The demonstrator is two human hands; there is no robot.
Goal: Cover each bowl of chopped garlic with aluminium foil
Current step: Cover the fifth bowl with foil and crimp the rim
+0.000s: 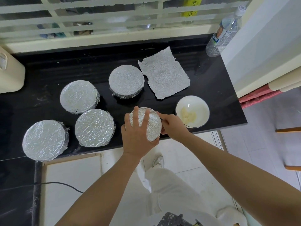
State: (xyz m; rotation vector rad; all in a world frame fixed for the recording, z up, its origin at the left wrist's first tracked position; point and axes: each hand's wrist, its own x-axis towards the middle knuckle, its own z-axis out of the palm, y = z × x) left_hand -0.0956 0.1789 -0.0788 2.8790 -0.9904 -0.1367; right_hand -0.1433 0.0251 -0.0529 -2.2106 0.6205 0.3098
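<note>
Four bowls on the black tabletop already wear foil tops: one at the near left, one beside it, one behind and one further back; those look done. The fifth bowl sits near the front edge; the left hand lies flat on its foil with fingers spread, and the right hand has its grip pinched on the foil at the side, so this one is nearly finished. One open bowl with garlic is left, just beside the hands; a loose foil sheet waits behind it.
</note>
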